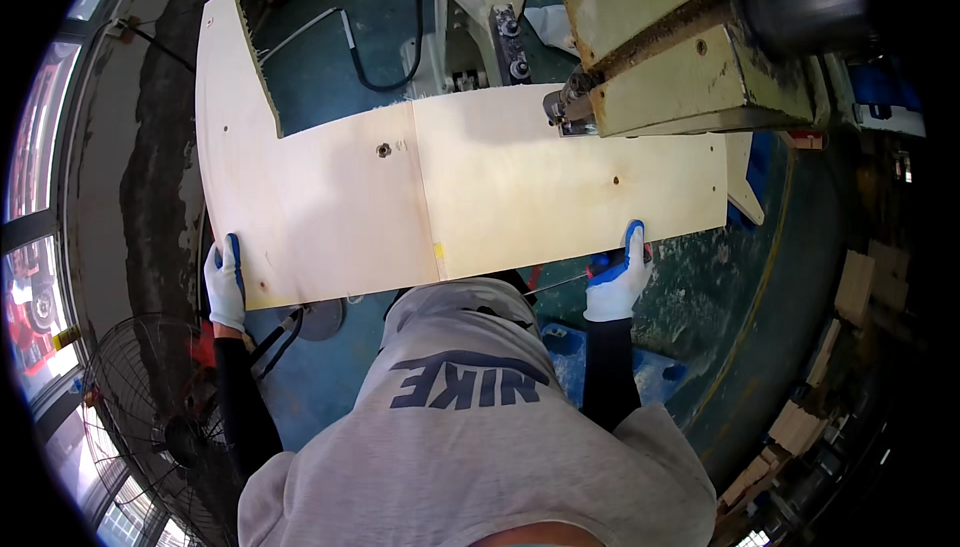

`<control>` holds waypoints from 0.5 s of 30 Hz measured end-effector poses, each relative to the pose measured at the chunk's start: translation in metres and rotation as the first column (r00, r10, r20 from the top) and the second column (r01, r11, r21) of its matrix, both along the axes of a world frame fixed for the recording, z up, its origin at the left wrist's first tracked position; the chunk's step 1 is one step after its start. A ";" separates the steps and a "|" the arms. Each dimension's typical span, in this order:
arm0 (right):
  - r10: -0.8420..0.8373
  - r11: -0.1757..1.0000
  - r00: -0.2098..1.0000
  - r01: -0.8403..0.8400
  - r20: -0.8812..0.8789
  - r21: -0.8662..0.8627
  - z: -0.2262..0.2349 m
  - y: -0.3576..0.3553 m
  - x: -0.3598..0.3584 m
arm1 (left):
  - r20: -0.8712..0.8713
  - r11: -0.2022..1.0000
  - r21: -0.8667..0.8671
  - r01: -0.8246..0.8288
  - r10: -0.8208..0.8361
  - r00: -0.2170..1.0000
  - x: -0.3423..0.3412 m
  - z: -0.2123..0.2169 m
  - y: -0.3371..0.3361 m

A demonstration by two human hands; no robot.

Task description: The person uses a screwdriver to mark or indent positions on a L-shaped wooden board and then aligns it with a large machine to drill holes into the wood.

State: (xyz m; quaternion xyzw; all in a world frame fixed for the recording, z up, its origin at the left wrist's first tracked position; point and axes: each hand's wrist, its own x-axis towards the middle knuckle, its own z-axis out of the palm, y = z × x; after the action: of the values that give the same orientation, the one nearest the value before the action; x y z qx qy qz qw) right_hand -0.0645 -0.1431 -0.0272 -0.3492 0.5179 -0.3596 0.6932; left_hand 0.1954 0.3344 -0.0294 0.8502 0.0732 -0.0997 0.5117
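Note:
A large pale plywood panel [510, 187] lies across in front of my body, with an upright arm at its left end and a few small holes. My left hand [226, 292], in a white glove with blue fingertips, grips its near left corner, thumb on top. My right hand [616, 287], gloved alike, has its thumb on the near right edge of the panel. The same hand holds a screwdriver [562, 284] whose thin shaft points left toward my waist; its handle is partly hidden. The panel's far edge reaches under the head of a green machine [665, 87].
A small metal fitting [572, 102] on the machine meets the panel's far side. On the left stands a wire fan [165, 417] near the windows. A blue pallet [655, 372] lies on the floor to the right. Wood blocks [800, 427] are stacked at far right.

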 end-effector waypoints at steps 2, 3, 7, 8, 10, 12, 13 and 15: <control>-0.004 1.000 1.000 0.004 -0.003 0.026 -0.001 0.008 -0.011 | 0.003 0.998 0.032 0.053 -0.053 0.999 0.008 0.001 0.005; 0.000 0.998 1.000 0.001 -0.019 0.060 0.000 0.010 -0.015 | -0.009 0.998 0.033 0.044 -0.044 0.999 0.014 0.002 0.004; -0.007 0.998 1.000 0.008 -0.014 0.062 -0.005 0.009 -0.006 | -0.005 0.996 0.024 0.081 -0.081 0.997 0.041 -0.003 0.004; 0.012 0.996 1.000 -0.010 -0.020 0.088 0.002 0.012 -0.002 | -0.001 0.995 0.046 0.086 -0.086 0.996 0.047 -0.002 0.004; -0.023 0.997 0.999 0.026 -0.043 0.069 0.001 0.019 0.002 | 0.006 0.992 0.081 0.099 -0.099 0.995 0.058 -0.004 0.003; -0.048 0.996 0.998 0.051 -0.048 0.073 -0.016 0.013 -0.009 | -0.010 0.987 0.077 0.139 -0.139 0.990 0.070 -0.005 0.005; -0.016 0.996 0.998 0.022 -0.062 0.091 0.001 0.018 0.000 | -0.016 0.984 0.077 0.159 -0.158 0.987 0.079 -0.004 0.008; -0.002 0.996 0.999 0.007 -0.051 0.091 -0.012 0.014 -0.005 | -0.049 0.976 0.090 0.197 -0.194 0.980 0.086 -0.002 0.010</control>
State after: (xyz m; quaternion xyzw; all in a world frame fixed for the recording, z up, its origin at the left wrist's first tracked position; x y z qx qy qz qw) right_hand -0.0693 -0.1290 -0.0392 -0.3249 0.5520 -0.3281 0.6943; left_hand 0.2818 0.3440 -0.0315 0.8743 0.0040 -0.1628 0.4572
